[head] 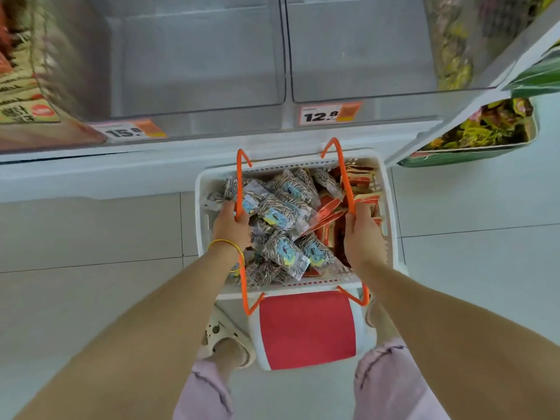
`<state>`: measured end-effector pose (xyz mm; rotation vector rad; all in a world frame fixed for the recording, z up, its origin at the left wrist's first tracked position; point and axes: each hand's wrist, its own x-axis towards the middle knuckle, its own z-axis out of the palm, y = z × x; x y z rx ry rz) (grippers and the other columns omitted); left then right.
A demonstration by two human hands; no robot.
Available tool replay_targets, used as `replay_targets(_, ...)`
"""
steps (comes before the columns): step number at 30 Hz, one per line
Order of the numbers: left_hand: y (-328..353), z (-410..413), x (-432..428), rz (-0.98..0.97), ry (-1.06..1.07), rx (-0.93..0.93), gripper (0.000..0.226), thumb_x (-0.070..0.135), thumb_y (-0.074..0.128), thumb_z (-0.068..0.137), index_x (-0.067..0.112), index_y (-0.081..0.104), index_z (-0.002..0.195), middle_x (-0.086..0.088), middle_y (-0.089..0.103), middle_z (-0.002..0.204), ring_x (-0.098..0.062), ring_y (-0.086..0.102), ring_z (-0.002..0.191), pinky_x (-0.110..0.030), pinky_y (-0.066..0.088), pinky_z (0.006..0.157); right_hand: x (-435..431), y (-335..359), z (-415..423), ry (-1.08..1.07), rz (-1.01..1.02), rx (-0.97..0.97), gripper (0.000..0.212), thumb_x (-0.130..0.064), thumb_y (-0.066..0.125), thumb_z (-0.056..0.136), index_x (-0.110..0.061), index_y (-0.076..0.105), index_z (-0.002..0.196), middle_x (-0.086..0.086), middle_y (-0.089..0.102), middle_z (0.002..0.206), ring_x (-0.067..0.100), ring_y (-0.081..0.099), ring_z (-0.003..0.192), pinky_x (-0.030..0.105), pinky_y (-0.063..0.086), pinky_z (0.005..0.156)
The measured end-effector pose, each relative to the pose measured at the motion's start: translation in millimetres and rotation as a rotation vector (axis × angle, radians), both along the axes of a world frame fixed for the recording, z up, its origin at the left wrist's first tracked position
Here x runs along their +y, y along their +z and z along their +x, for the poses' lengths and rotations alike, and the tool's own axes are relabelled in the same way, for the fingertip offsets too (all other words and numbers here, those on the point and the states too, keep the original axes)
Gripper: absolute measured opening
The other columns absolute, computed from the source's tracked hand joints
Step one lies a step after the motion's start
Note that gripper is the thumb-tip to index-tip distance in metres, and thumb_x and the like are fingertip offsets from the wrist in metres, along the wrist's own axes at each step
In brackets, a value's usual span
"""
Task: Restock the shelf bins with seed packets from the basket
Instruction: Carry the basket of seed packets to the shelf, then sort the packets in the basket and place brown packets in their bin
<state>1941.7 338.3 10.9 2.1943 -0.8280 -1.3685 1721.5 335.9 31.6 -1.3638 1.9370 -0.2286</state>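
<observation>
We cannot read the print on the seed packets [281,213]: too small. The left price label [133,131] is blurred. The top edge cuts off both shelf bins [194,56]. The left hand [230,227] and right hand [363,236] hide their fingertips round the orange handles [238,183].

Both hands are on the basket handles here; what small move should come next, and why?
Likely the left hand lets go of its orange handle and picks a striped seed packet: both clear bins look empty, and the basket is full.

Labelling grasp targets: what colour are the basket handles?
Orange handles, on a white basket; clearest in the head view.
</observation>
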Motion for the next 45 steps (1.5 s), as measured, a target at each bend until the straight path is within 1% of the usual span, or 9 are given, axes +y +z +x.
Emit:
replay_targets(6,-19.1,-0.6,-1.5,0.028,0.075,0.046,0.007,0.006,0.036,0.098,0.01,0.039,0.092,-0.012,0.036,0.068,-0.017,0.032,0.051,-0.026,0.033,0.046,-3.3,-24.9,0.3,-0.024,0.051,-0.021,0.015,-0.02,0.028,0.102,-0.011,0.041,0.104,0.001,0.048,0.065,0.014,0.044,0.05,0.028,0.034,0.043)
replay_targets(12,-43.8,3.1,-9.2,0.052,0.089,-0.153,0.029,0.016,0.034,0.096,0.038,0.042,0.078,-0.011,0.049,0.074,-0.031,0.049,0.067,-0.041,0.045,0.067,-18.3,-44.8,-1.0,-0.061,0.096,0.089,0.02,-0.009,0.031,0.1,-0.01,0.04,0.118,0.003,0.054,0.078,0.015,0.053,0.058,0.026,0.037,0.043)
replay_targets(16,-33.3,0.5,-8.5,0.257,-0.008,-0.655,0.054,0.003,0.047,0.091,0.011,0.024,0.139,-0.022,0.036,0.135,-0.04,0.039,0.124,-0.047,0.039,0.102,-17.3,-46.7,-11.7,0.048,0.122,0.554,0.056,-0.006,0.047,0.091,-0.014,0.022,0.141,0.016,0.045,0.128,0.033,0.049,0.109,0.041,0.047,0.08)
replay_targets(20,-24.1,-13.2,-12.6,-0.072,-0.603,-0.848,0.077,-0.004,0.047,0.084,0.014,0.007,0.148,-0.019,0.009,0.152,-0.036,0.009,0.142,-0.045,0.02,0.116,-23.7,-42.1,-20.9,0.423,0.103,0.794,0.097,-0.01,0.063,0.08,-0.012,-0.005,0.149,0.015,0.008,0.155,0.035,0.019,0.139,0.05,0.029,0.109)
replay_targets(24,-22.7,-46.7,-40.1,-0.3,-0.685,-0.761,0.065,-0.005,0.049,0.084,0.009,0.026,0.143,-0.015,0.022,0.151,-0.034,0.021,0.139,-0.044,0.025,0.115,-47.1,-42.4,6.9,0.624,-0.123,0.615,0.073,-0.009,0.063,0.081,-0.014,0.024,0.143,0.014,0.034,0.142,0.032,0.037,0.128,0.044,0.037,0.104)
replay_targets(28,-30.7,-59.7,-69.6,-0.751,-0.671,-0.786,0.047,-0.006,0.055,0.073,0.006,0.052,0.119,-0.017,0.055,0.125,-0.036,0.052,0.112,-0.043,0.047,0.095,-82.0,-45.9,38.8,0.794,-0.543,0.494,0.033,-0.001,0.072,0.065,-0.011,0.066,0.096,0.009,0.063,0.089,0.03,0.061,0.079,0.038,0.049,0.066)
replay_targets(37,-33.8,-27.2,-133.7,-1.437,-0.227,-1.134,0.035,-0.006,0.045,0.076,0.012,0.051,0.105,-0.012,0.057,0.112,-0.027,0.045,0.102,-0.043,0.04,0.092,-149.2,-57.3,54.2,0.659,-1.499,0.443,0.017,-0.004,0.056,0.068,-0.017,0.065,0.075,0.005,0.059,0.075,0.025,0.043,0.077,0.036,0.032,0.066)
replay_targets(40,-28.0,-15.0,-152.2,-1.465,-0.171,-1.208,0.036,-0.007,0.05,0.078,0.01,0.054,0.109,-0.011,0.057,0.115,-0.025,0.046,0.107,-0.049,0.04,0.097,-157.7,-45.9,55.4,0.486,-1.662,0.481,0.019,-0.004,0.055,0.071,-0.015,0.068,0.079,0.006,0.064,0.082,0.026,0.042,0.08,0.037,0.031,0.067)
replay_targets(45,-15.7,8.3,-150.1,-1.11,-0.473,-1.347,0.037,0.003,0.072,0.07,0.012,0.063,0.105,-0.007,0.065,0.101,-0.03,0.058,0.094,-0.039,0.047,0.083,-160.4,-27.6,60.1,0.48,-1.472,0.553,0.023,-0.014,0.058,0.074,-0.008,0.065,0.095,0.01,0.065,0.092,0.03,0.059,0.084,0.039,0.037,0.076)
